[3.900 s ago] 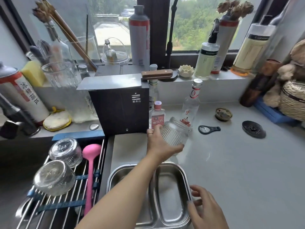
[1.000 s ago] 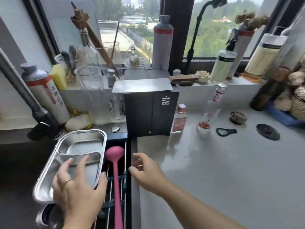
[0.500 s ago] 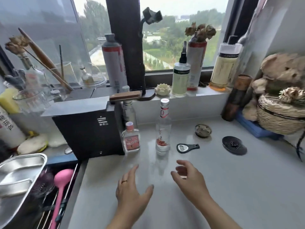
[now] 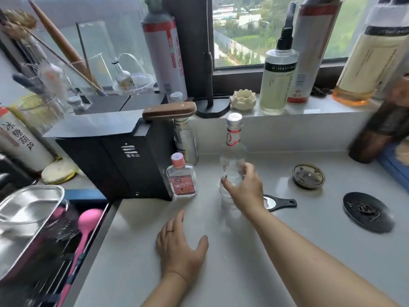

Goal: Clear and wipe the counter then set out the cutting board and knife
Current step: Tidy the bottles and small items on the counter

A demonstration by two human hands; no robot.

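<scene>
Head view: the right hand (image 4: 245, 191) wraps its fingers around the lower body of the tall clear bottle (image 4: 232, 151), which stands upright on the grey counter (image 4: 243, 273). The left hand (image 4: 179, 247) hovers open and empty, fingers spread. A wooden-handled knife (image 4: 169, 110) lies atop the black box (image 4: 115, 156), left of the bottle.

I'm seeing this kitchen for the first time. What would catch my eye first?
The right hand closing around a tall clear bottle mid-counter. Left of it stands a small red-labelled bottle against a black box; the left hand hovers open nearer the viewer.
</scene>
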